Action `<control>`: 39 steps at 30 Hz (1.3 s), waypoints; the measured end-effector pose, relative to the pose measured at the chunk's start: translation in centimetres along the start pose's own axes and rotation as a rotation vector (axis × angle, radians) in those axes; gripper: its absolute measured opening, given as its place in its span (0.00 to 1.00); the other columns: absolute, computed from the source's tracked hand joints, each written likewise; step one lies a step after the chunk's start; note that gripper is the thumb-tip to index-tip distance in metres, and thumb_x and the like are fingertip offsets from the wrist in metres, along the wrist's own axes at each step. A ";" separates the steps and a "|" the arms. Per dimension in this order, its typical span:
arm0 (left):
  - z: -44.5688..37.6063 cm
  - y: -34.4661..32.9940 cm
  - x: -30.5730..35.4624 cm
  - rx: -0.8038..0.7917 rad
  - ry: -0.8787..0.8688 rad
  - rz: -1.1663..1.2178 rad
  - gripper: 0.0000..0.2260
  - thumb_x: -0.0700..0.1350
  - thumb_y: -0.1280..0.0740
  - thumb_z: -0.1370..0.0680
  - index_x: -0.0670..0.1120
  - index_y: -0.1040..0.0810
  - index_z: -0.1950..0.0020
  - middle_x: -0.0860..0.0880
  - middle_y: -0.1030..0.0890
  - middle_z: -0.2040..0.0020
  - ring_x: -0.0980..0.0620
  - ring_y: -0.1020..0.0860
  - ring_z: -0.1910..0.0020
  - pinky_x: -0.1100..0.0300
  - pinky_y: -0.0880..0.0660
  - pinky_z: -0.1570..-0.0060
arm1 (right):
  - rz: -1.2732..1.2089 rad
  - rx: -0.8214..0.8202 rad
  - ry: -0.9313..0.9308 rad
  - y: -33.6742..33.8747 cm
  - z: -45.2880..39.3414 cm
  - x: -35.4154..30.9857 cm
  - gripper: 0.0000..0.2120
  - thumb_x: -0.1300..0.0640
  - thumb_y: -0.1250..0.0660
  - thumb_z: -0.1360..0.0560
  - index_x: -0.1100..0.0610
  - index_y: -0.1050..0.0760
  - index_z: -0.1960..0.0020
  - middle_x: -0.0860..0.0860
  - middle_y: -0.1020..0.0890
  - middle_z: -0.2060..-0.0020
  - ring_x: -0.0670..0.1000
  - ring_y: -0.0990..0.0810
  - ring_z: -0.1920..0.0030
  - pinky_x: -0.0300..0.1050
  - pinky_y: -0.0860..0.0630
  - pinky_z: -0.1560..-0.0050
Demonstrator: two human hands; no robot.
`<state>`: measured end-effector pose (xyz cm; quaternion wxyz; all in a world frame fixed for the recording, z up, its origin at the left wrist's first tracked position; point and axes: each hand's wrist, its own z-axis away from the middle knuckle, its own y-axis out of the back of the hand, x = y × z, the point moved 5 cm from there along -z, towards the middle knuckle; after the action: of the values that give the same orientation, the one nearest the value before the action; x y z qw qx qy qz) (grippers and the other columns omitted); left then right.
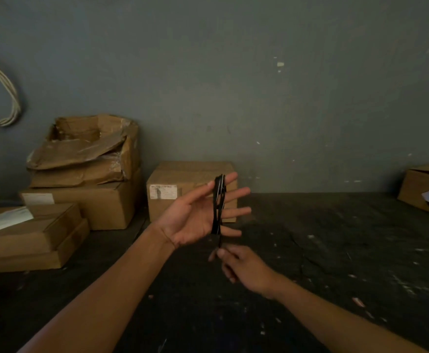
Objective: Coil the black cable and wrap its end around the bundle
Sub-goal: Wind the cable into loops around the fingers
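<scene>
The black cable (218,203) is wound in several turns around the spread fingers of my left hand (198,215), which is held palm up above the dark floor. A short length of the cable drops from the loops down to my right hand (244,268). That hand sits just below and right of the left one, its fingertips pinched on the cable's loose end. The part of the cable behind the fingers is hidden.
Stacked cardboard boxes (81,200) stand at the left against a grey wall, one more box (190,189) behind my hands, and another box (427,189) at the far right. White cords (9,103) hang on the wall at the left. The floor (335,250) is dark and speckled.
</scene>
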<state>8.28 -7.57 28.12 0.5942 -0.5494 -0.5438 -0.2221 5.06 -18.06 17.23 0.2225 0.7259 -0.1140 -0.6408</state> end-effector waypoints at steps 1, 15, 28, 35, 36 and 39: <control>-0.1 0.5 0.1 0.039 -0.014 -0.005 0.21 0.52 0.40 0.23 0.54 0.27 0.30 0.43 0.30 0.27 0.36 0.32 0.29 0.30 0.35 0.37 | -0.015 -0.013 -0.002 -0.7 0.2 -0.4 0.14 0.49 0.46 0.17 0.52 0.22 0.47 0.47 0.28 0.71 0.43 0.29 0.71 0.38 0.30 0.67; 1.1 6.3 -1.6 0.427 -0.013 -0.197 0.18 0.50 0.40 0.22 0.55 0.23 0.34 0.46 0.35 0.24 0.39 0.40 0.25 0.30 0.47 0.30 | 0.436 -0.138 0.111 0.7 1.2 -7.4 0.09 0.51 0.39 0.20 0.52 0.22 0.51 0.47 0.22 0.66 0.42 0.25 0.68 0.40 0.28 0.65; 1.7 4.5 -4.5 0.372 0.189 -0.283 0.18 0.50 0.34 0.24 0.47 0.21 0.36 0.41 0.29 0.30 0.42 0.32 0.33 0.47 0.29 0.45 | 0.818 0.020 0.179 8.9 -1.5 -13.2 0.08 0.48 0.29 0.27 0.52 0.19 0.55 0.51 0.16 0.57 0.52 0.18 0.56 0.49 0.22 0.53; 1.5 2.4 -5.1 0.223 0.254 -0.294 0.19 0.49 0.36 0.24 0.50 0.23 0.33 0.49 0.28 0.28 0.47 0.33 0.30 0.36 0.40 0.33 | 0.764 0.038 0.213 11.0 -2.5 -12.3 0.09 0.49 0.27 0.29 0.54 0.17 0.54 0.46 0.19 0.64 0.47 0.23 0.62 0.47 0.27 0.57; 1.4 2.2 -5.0 0.208 0.253 -0.275 0.18 0.49 0.37 0.23 0.50 0.24 0.33 0.49 0.27 0.29 0.47 0.32 0.29 0.34 0.43 0.31 | 0.729 0.036 0.219 11.2 -2.5 -12.0 0.09 0.50 0.27 0.28 0.55 0.17 0.54 0.46 0.20 0.64 0.47 0.23 0.62 0.47 0.28 0.58; 1.4 1.7 -4.5 0.144 0.244 -0.239 0.20 0.50 0.36 0.24 0.51 0.24 0.32 0.48 0.27 0.29 0.44 0.34 0.27 0.30 0.46 0.30 | 0.573 0.024 0.216 12.0 -2.7 -11.0 0.05 0.54 0.30 0.26 0.54 0.18 0.52 0.48 0.17 0.58 0.47 0.20 0.54 0.47 0.27 0.50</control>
<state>7.78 -7.36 23.13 0.6629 -0.4061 -0.5435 -0.3167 7.47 -23.07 32.78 0.3964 0.7307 -0.2974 -0.4696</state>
